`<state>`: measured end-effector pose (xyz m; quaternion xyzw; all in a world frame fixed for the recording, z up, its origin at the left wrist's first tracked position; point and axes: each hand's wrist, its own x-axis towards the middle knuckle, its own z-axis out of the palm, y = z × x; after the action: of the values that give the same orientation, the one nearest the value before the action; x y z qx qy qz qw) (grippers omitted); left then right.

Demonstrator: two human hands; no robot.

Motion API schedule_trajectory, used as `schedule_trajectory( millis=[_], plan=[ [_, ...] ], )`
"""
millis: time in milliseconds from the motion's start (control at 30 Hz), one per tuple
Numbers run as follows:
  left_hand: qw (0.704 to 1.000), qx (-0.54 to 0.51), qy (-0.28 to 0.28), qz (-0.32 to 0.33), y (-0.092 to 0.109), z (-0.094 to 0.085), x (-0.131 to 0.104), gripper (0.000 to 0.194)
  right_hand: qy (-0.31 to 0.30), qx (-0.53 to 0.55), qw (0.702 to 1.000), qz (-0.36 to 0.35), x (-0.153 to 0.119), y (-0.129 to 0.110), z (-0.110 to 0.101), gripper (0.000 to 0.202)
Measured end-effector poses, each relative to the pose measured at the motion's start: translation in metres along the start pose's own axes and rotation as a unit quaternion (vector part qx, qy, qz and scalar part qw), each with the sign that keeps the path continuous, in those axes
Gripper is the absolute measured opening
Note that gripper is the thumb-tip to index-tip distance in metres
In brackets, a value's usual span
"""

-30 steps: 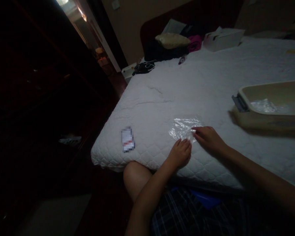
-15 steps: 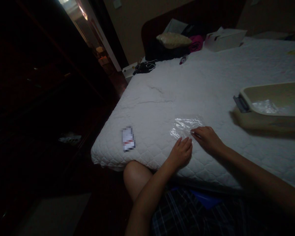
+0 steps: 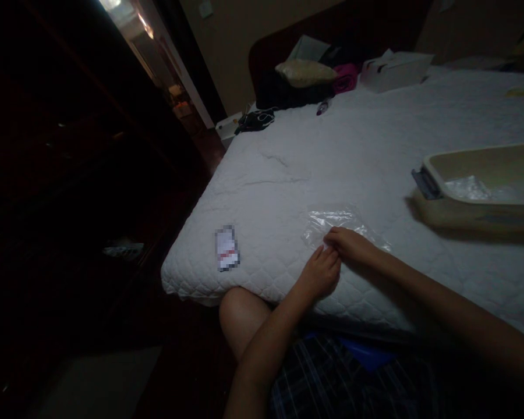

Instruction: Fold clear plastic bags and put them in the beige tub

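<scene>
A clear plastic bag [image 3: 332, 218] lies flat on the white quilted bed [image 3: 271, 203], just beyond both hands. My right hand [image 3: 350, 244] is over the bag's near part, its fingertips pinched together on the plastic and touching my left fingers. My left hand [image 3: 322, 270] rests at the bag's near edge with its fingers bent and close together; what lies under its fingertips is too small to make out. A blurred-out phone-like object [image 3: 227, 249] lies on the bed to the left.
A beige bin [image 3: 475, 215] with a grey latch stands at the right, holding clear plastic. Toward the headboard are a cushion [image 3: 305, 73], a pink roll [image 3: 344, 78], a white box [image 3: 395, 73] and dark cloth [image 3: 255, 120]. My knee [image 3: 244, 317] touches the bed's edge.
My right hand has moved left until its fingertips meet my left hand. More of the bag's right part now shows. My left hand has stayed nearly in place.
</scene>
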<state>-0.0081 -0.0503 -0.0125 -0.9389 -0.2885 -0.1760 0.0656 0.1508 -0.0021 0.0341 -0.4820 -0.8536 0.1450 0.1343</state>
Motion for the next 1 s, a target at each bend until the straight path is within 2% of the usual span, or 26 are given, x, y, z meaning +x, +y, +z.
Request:
schedule_trajectory(
  millis=[200,333,433,533,633,733,833,900,1000],
  plan=[
    [1.0,0.005,0.01,0.003,0.0,0.001,0.0,0.035,0.018,0.018,1.0,-0.006,0.003,0.004,0.004,0.022],
    [0.999,0.014,0.029,0.006,0.001,0.002,-0.002,0.034,0.111,0.099,0.988,-0.031,-0.008,0.019,-0.005,0.025],
    [0.998,0.024,0.051,0.014,0.001,0.002,-0.003,0.031,0.171,0.132,0.976,-0.026,-0.029,0.037,-0.015,0.022],
    [0.996,0.032,0.076,0.024,0.001,0.002,-0.004,0.028,0.214,0.131,0.968,0.024,-0.06,0.059,-0.02,0.019],
    [0.995,0.028,0.091,0.031,0.003,0.002,0.001,0.025,0.272,0.119,0.947,0.122,-0.091,0.08,-0.015,0.021],
    [0.995,0.019,0.086,0.038,0.01,0.004,0.017,0.023,0.321,0.15,0.91,0.215,-0.11,0.093,-0.004,0.022],
    [0.996,0.018,0.074,0.048,0.023,0.005,0.042,0.022,0.355,0.199,0.878,0.252,-0.113,0.097,0.004,0.021],
    [0.997,0.025,0.057,0.036,0.035,0.007,0.06,0.022,0.362,0.203,0.874,0.253,-0.11,0.096,0.007,0.02],
    [0.998,0.041,0.048,0.019,0.054,0.012,0.084,0.022,0.363,0.176,0.886,0.23,-0.107,0.095,0.009,0.02]
  ],
)
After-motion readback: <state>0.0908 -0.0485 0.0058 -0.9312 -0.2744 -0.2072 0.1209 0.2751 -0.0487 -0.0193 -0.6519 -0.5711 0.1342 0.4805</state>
